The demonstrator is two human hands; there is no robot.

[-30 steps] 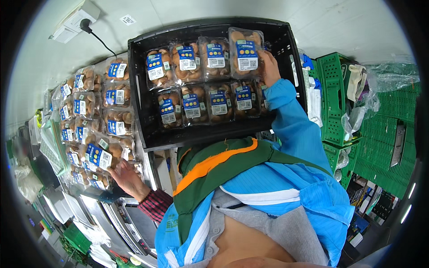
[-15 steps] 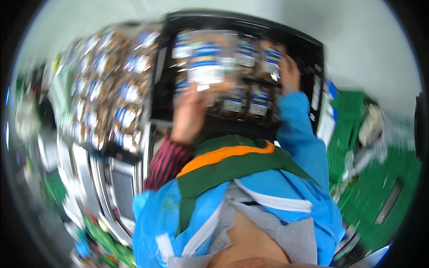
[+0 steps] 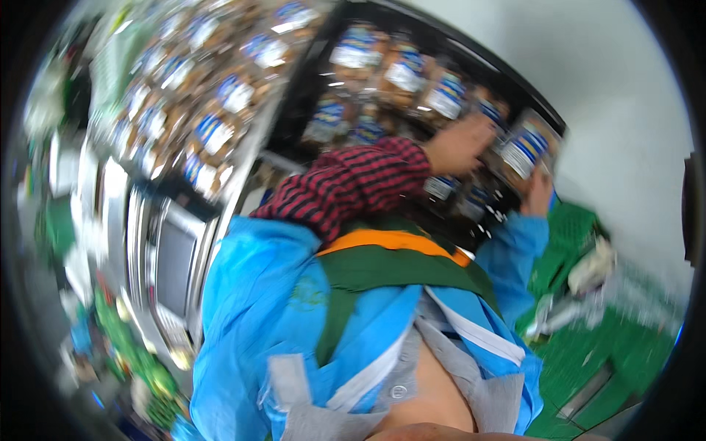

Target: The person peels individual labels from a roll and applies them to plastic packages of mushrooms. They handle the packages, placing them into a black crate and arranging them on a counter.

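Note:
A black tray (image 3: 294,125) holds rows of clear plastic packs with brown contents and blue-and-white labels. My right hand (image 3: 539,192) grips the lower edge of one such pack (image 3: 523,153), which sits tilted at the tray's right end. Reaching across the tray, my left hand (image 3: 460,145) has its fingers stretched out over the packs, close to a pack (image 3: 489,106) in the far row. Motion blur softens the fingertips, and the left sleeve covers part of the near row.
More packs of the same kind (image 3: 217,132) lie in rows on a surface left of the tray. A metal-framed device with a grey panel (image 3: 175,257) stands nearer on the left. Green crates (image 3: 581,360) with crumpled clear plastic on them are at right.
My left hand has let go of a raised pack and moved right across the tray. The right hand now holds a pack at the right end. The view has turned, tilting the tray.

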